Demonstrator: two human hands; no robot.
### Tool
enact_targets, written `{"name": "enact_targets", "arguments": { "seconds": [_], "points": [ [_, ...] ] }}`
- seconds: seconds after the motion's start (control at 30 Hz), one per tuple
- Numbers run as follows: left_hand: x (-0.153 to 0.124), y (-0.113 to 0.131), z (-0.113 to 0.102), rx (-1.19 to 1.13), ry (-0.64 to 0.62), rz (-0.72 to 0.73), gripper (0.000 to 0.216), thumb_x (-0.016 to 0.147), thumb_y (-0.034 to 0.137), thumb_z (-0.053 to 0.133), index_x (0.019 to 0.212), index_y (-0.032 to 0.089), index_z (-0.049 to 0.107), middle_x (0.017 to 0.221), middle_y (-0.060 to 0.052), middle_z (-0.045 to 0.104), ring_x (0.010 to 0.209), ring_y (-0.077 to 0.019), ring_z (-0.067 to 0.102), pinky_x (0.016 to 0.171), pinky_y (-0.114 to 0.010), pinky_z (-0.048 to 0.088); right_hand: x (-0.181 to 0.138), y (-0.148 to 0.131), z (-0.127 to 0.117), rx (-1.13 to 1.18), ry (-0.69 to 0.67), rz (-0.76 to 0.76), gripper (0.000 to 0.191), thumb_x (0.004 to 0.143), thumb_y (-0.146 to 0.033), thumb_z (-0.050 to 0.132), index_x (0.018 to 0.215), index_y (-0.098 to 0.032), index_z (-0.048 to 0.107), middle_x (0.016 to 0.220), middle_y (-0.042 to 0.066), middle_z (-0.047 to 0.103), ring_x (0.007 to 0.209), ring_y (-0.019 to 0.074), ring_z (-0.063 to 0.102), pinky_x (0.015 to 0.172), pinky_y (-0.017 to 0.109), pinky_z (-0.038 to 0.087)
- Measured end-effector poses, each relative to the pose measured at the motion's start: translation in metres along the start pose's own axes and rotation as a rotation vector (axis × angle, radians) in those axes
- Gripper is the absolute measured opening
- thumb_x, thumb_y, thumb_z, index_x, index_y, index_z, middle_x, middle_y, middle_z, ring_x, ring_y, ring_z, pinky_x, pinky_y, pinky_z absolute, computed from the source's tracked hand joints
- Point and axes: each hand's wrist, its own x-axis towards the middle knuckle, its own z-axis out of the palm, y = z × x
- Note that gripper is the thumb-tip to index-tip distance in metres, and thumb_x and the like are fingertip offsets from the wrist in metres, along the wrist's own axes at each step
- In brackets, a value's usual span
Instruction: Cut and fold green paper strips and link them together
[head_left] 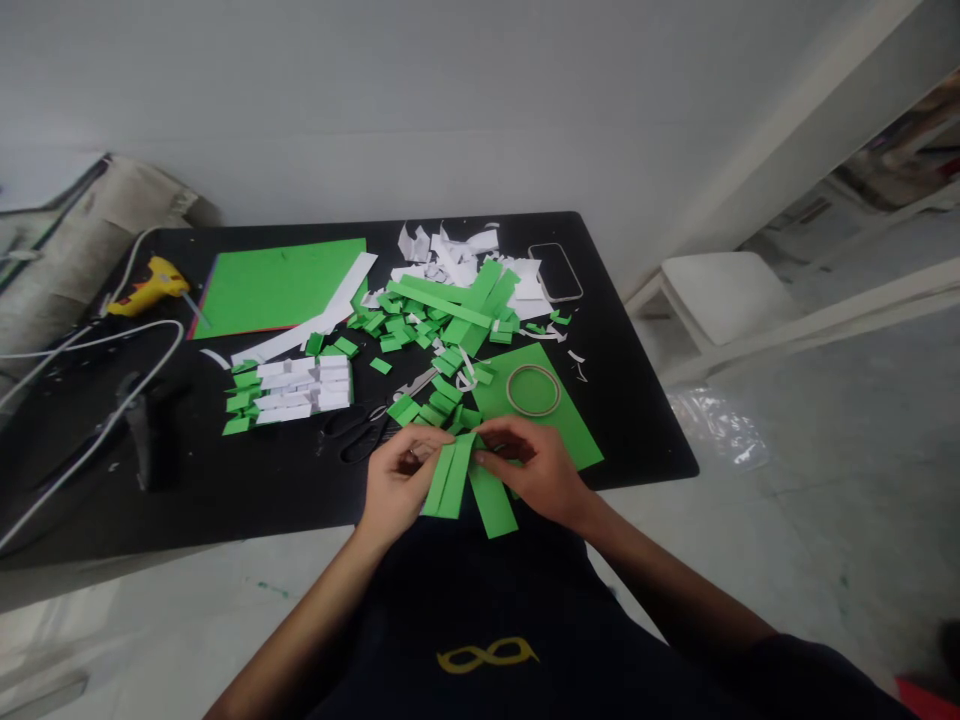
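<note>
Over the table's front edge, my left hand (401, 475) and my right hand (536, 465) pinch green paper strips (457, 475) between them. The strips hang down, one folded lengthwise and another slanting right. Just beyond my fingers lie small folded green paper pieces (446, 395). Scissors (367, 425) with black handles rest left of them, blades partly among the pieces. A ring-shaped roll of tape (533, 390) sits on a green sheet (577, 430) by my right hand. Farther left is a block of joined white and green folded paper (304, 390).
A yellow glue gun (154, 287) and white cables lie at the left. Green sheets (277, 285), white paper scraps (450, 250) and a phone-shaped outline (556, 272) are toward the back of the black table (637, 400). A white stool (727, 300) stands right.
</note>
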Motion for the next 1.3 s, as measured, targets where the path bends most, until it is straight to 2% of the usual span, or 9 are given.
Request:
{"name": "enact_targets", "arguments": {
  "seconds": [0.2, 0.33, 0.47, 0.6, 0.8, 1.0, 1.3],
  "points": [
    [-0.001, 0.003, -0.005, 0.008, -0.038, 0.001, 0.008, 0.089, 0.027, 0.078, 0.093, 0.021, 0.081, 0.073, -0.002, 0.076, 0.057, -0.0145, 0.067, 0.052, -0.023, 0.05, -0.002, -0.004, 0.002, 0.014, 0.032, 0.01, 0.014, 0.087, -0.031, 0.079, 0.099, -0.024, 0.076, 0.093, 0.005, 0.081, 0.088, 0.0238, 0.079, 0.079, 0.037, 0.065],
    [-0.001, 0.002, -0.009, -0.056, -0.114, -0.017, 0.014, 0.095, 0.032, 0.072, 0.097, 0.021, 0.082, 0.07, -0.002, 0.073, 0.057, -0.015, 0.067, 0.058, -0.025, 0.053, -0.003, -0.006, 0.001, -0.083, 0.048, -0.076, 0.009, 0.091, -0.025, 0.074, 0.099, -0.024, 0.077, 0.094, 0.005, 0.081, 0.085, 0.0224, 0.078, 0.077, 0.036, 0.064],
    [0.0, 0.005, -0.005, -0.076, -0.078, -0.087, 0.017, 0.09, 0.036, 0.08, 0.091, 0.019, 0.078, 0.068, -0.001, 0.071, 0.057, -0.0147, 0.066, 0.058, -0.024, 0.052, -0.003, -0.009, 0.002, -0.168, 0.06, -0.162, 0.01, 0.093, -0.02, 0.071, 0.099, -0.025, 0.078, 0.099, 0.006, 0.081, 0.092, 0.0228, 0.077, 0.082, 0.037, 0.063],
    [0.0, 0.007, -0.002, -0.12, -0.035, -0.129, 0.022, 0.084, 0.036, 0.086, 0.086, 0.018, 0.073, 0.066, 0.002, 0.065, 0.057, -0.0114, 0.059, 0.056, -0.02, 0.047, -0.003, -0.013, 0.003, -0.085, 0.087, -0.107, 0.012, 0.092, -0.021, 0.072, 0.101, -0.025, 0.077, 0.106, 0.005, 0.08, 0.098, 0.0223, 0.077, 0.085, 0.036, 0.065],
    [-0.003, 0.003, -0.005, -0.161, -0.072, -0.148, 0.019, 0.085, 0.03, 0.086, 0.09, 0.018, 0.073, 0.072, 0.002, 0.065, 0.061, -0.0096, 0.057, 0.058, -0.018, 0.046, -0.002, -0.012, 0.001, -0.005, 0.089, 0.005, 0.016, 0.091, -0.026, 0.075, 0.108, -0.025, 0.076, 0.106, 0.005, 0.08, 0.097, 0.0207, 0.078, 0.086, 0.035, 0.065],
    [-0.003, 0.004, -0.005, -0.142, -0.089, -0.129, 0.016, 0.087, 0.029, 0.085, 0.095, 0.019, 0.075, 0.082, -0.001, 0.072, 0.066, -0.0102, 0.062, 0.061, -0.018, 0.05, -0.003, -0.015, -0.001, 0.083, 0.076, 0.009, 0.02, 0.091, -0.025, 0.075, 0.111, -0.026, 0.076, 0.112, 0.005, 0.079, 0.102, 0.0209, 0.077, 0.093, 0.037, 0.064],
    [-0.003, 0.015, -0.001, -0.053, -0.034, -0.064, 0.01, 0.087, 0.025, 0.083, 0.094, 0.02, 0.077, 0.076, 0.0, 0.072, 0.067, -0.0104, 0.065, 0.063, -0.018, 0.053, -0.008, -0.022, -0.001, 0.145, -0.046, -0.033, 0.025, 0.093, -0.021, 0.072, 0.117, -0.027, 0.076, 0.116, 0.006, 0.078, 0.103, 0.0207, 0.076, 0.093, 0.037, 0.064]
  ]
}}
